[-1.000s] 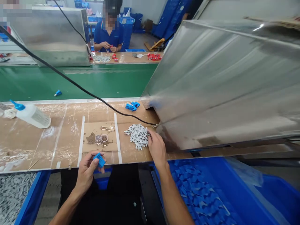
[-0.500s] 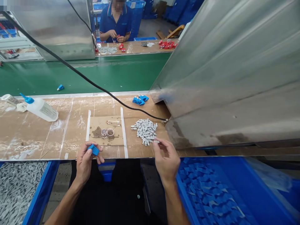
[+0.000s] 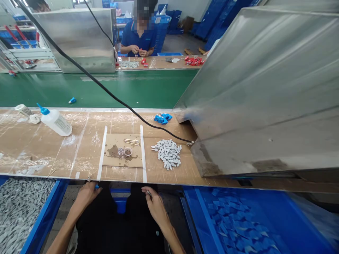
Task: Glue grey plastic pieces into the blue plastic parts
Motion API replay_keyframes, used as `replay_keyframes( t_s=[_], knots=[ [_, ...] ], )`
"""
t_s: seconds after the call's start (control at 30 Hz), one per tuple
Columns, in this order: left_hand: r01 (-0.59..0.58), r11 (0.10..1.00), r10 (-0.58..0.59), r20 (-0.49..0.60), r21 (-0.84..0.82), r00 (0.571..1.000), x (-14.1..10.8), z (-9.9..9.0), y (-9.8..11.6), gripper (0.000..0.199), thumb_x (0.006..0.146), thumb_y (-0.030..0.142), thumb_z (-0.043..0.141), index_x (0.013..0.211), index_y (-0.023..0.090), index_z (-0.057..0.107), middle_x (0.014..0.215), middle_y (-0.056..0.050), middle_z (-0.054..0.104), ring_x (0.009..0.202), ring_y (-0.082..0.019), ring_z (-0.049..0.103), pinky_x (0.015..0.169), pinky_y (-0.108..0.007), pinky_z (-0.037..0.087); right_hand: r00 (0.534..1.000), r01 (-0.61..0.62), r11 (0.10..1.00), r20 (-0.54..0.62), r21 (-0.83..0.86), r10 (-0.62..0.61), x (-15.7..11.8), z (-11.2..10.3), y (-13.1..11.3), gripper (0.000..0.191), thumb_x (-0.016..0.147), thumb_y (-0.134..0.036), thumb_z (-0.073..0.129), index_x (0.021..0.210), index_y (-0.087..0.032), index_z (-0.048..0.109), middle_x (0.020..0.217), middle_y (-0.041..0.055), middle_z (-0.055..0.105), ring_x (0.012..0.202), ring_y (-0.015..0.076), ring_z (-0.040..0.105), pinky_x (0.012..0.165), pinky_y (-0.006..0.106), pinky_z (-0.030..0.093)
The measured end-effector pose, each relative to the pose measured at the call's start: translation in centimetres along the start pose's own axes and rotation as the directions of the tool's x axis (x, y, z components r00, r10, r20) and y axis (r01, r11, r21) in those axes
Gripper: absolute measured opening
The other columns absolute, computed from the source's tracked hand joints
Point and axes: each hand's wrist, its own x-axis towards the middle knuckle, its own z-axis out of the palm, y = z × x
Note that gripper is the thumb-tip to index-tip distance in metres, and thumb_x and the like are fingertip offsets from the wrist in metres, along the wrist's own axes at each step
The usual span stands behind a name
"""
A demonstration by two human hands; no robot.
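My left hand (image 3: 88,193) is at the table's front edge, closed round a blue piece (image 3: 97,186) that shows only in part. Over my lap, right of it, my right hand (image 3: 155,204) pinches a small grey piece (image 3: 149,193). The two hands are apart. A pile of grey pieces (image 3: 168,153) lies on the brown table (image 3: 87,158). Left of the pile is a taped cardboard sheet (image 3: 135,160) with swabs (image 3: 131,141) and a small round dish (image 3: 128,152). Several blue pieces (image 3: 163,118) lie behind the pile.
A white bottle (image 3: 57,122) stands tilted at the left. A black cable (image 3: 106,90) crosses above the table. Metal panel (image 3: 265,95) at right. Bins of grey parts (image 3: 21,211) and blue parts (image 3: 238,225) flank me. Across the green belt (image 3: 119,84) sits a person (image 3: 139,38).
Both hands have come down toward me, off the tabletop. My right hand has moved left, away from the grey pile, and the blue piece is now mostly hidden. The view has shifted.
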Motion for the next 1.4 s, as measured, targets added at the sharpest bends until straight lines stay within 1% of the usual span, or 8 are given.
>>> replay_keyframes(
  t_s=[0.17, 0.3, 0.4, 0.5, 0.63, 0.93, 1.07, 1.4],
  knots=[
    [-0.051, 0.988, 0.079, 0.192, -0.146, 0.978, -1.6, -0.3, 0.9, 0.033, 0.089, 0.055, 0.055, 0.087, 0.022, 0.062, 0.069, 0.001, 0.064, 0.051, -0.019, 0.062, 0.062, -0.029, 0.046, 0.941, -0.086, 0.963, 0.337, 0.255, -0.006, -0.3, -0.8, -4.4, 0.035, 0.099, -0.039, 0.052, 0.129, -0.024, 0.065, 0.123, 0.0085, 0.072, 0.107, 0.0239, 0.072, 0.1, 0.042, 0.054],
    [-0.106, 0.895, 0.245, 0.281, -0.433, 0.928, -3.2, -1.3, 3.7, 0.038, 0.093, 0.061, 0.05, 0.088, 0.024, 0.054, 0.061, 0.008, 0.049, 0.043, -0.013, 0.049, 0.051, -0.025, 0.039, 0.92, -0.106, 0.921, 0.388, 0.376, -0.052, -0.4, -2.7, -8.7, 0.031, 0.099, -0.04, 0.059, 0.124, -0.025, 0.069, 0.125, 0.0085, 0.071, 0.116, 0.0249, 0.068, 0.103, 0.041, 0.052],
    [-0.117, 0.722, 0.332, 0.193, -0.682, 0.923, -3.7, -2.5, 5.2, 0.034, 0.096, 0.057, 0.05, 0.091, 0.024, 0.05, 0.064, 0.009, 0.044, 0.046, -0.01, 0.042, 0.051, -0.024, 0.036, 0.939, -0.054, 0.914, 0.332, 0.402, -0.091, 0.0, -4.3, -10.9, 0.029, 0.098, -0.04, 0.063, 0.123, -0.026, 0.07, 0.127, 0.0082, 0.07, 0.122, 0.0246, 0.065, 0.108, 0.041, 0.047],
    [-0.133, 0.456, 0.413, 0.077, -0.88, 0.907, -3.3, -3.0, 5.6, 0.033, 0.1, 0.053, 0.04, 0.095, 0.022, 0.052, 0.075, 0.005, 0.05, 0.05, -0.009, 0.045, 0.055, -0.026, 0.037, 0.957, -0.052, 0.894, 0.278, 0.445, -0.083, 0.7, -5.3, -12.4, 0.032, 0.094, -0.042, 0.069, 0.122, -0.028, 0.07, 0.123, 0.0071, 0.073, 0.12, 0.0231, 0.065, 0.111, 0.041, 0.045],
    [-0.145, 0.227, 0.46, -0.025, -0.963, 0.888, -2.5, -3.1, 5.7, 0.032, 0.102, 0.046, 0.033, 0.099, 0.022, 0.053, 0.084, 0.002, 0.055, 0.049, -0.01, 0.051, 0.055, -0.028, 0.038, 0.962, -0.089, 0.854, 0.266, 0.512, -0.059, 1.6, -5.4, -13.5, 0.037, 0.089, -0.045, 0.075, 0.122, -0.03, 0.069, 0.118, 0.0069, 0.075, 0.117, 0.0229, 0.066, 0.11, 0.042, 0.045],
    [-0.337, 0.16, 0.296, -0.281, -0.928, 0.913, -2.8, -3.3, 6.9, 0.02, 0.103, 0.036, 0.049, 0.113, 0.023, 0.06, 0.085, 0.002, 0.06, 0.065, -0.011, 0.058, 0.066, -0.026, 0.045, 0.986, -0.154, 0.707, 0.157, 0.69, 0.062, 2.9, -3.9, -13.0, 0.034, 0.073, -0.042, 0.089, 0.101, -0.027, 0.077, 0.098, 0.0027, 0.076, 0.096, 0.0157, 0.065, 0.089, 0.027, 0.051],
    [-0.317, 0.086, 0.234, -0.29, -0.944, 0.928, -2.5, -3.3, 7.3, 0.023, 0.103, 0.04, 0.049, 0.113, 0.024, 0.061, 0.081, 0.003, 0.06, 0.059, -0.01, 0.057, 0.061, -0.025, 0.044, 0.984, -0.154, 0.659, 0.176, 0.737, 0.033, 3.1, -3.7, -13.1, 0.029, 0.072, -0.04, 0.09, 0.095, -0.026, 0.078, 0.093, 0.0016, 0.075, 0.077, 0.0106, 0.061, 0.077, 0.023, 0.051],
    [-0.204, 0.037, 0.233, -0.19, -0.978, 0.954, -0.9, -3.6, 9.2, 0.029, 0.096, 0.047, 0.052, 0.097, 0.019, 0.061, 0.063, 0.004, 0.047, 0.054, -0.011, 0.038, 0.054, -0.026, 0.032, 0.98, -0.199, 0.582, 0.174, 0.788, 0.1, 3.5, -4.3, -13.7, 0.033, 0.067, -0.041, 0.093, 0.093, -0.025, 0.08, 0.093, 0.0039, 0.076, 0.078, 0.0141, 0.067, 0.076, 0.026, 0.057]
  ],
)
